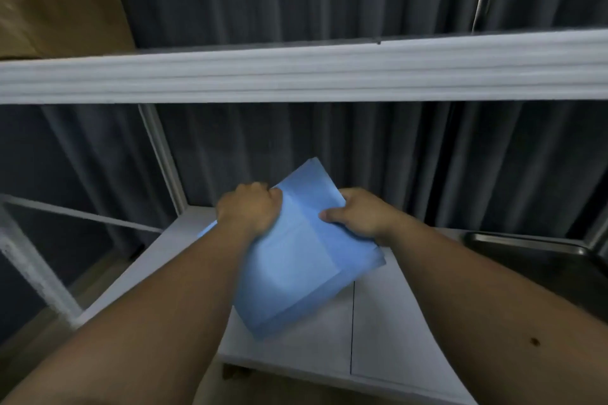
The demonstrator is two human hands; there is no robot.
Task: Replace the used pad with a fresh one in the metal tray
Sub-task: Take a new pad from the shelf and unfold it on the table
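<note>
A brown cardboard box (56, 0) sits on the upper white shelf (302, 72) at far left. Over the lower white shelf (388, 332), the left hand (250, 210) grips the left edge of a folded blue pad (296, 256), and the right hand (358, 214) pinches its right edge. At far right lies the metal tray (539, 250), apart from the pad.

Both bare forearms reach forward and converge, the left hand (250, 212) curled in a fist-like grip and the right hand (360, 215) pinching with thumb extended (other fingers hidden underneath).
</note>
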